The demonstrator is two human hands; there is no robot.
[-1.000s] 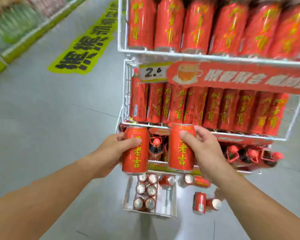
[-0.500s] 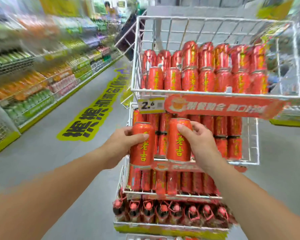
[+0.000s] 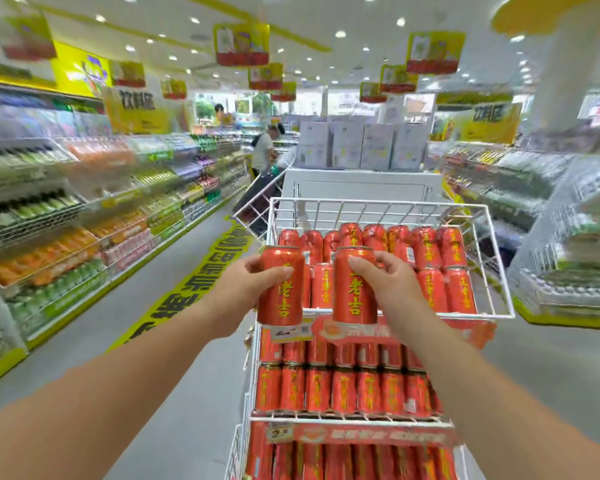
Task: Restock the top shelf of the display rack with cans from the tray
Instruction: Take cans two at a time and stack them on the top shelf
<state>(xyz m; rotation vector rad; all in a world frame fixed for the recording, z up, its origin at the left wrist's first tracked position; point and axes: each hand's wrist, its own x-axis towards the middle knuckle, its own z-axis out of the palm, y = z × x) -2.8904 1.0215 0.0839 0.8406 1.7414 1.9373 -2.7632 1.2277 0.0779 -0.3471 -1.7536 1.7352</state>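
My left hand (image 3: 246, 289) grips a red can with yellow characters (image 3: 280, 285), held upright just in front of the top shelf's front left corner. In my right hand (image 3: 388, 282) is a second red can (image 3: 354, 289), upright, level with the front wire. The top shelf (image 3: 492, 271) is a white wire basket holding several red cans (image 3: 430, 268), stacked two high toward the back. The tray is out of view.
Lower shelves of the rack (image 3: 343, 389) are packed with red cans. A supermarket aisle runs on the left, lined with drink shelves (image 3: 66, 230). A white chest (image 3: 361, 185) stands behind the rack. A person (image 3: 262, 147) stands far back.
Both hands rose with their cans from the bottom of the rack to the top shelf's front edge. The view tilted up, so the tray on the floor has left the frame.
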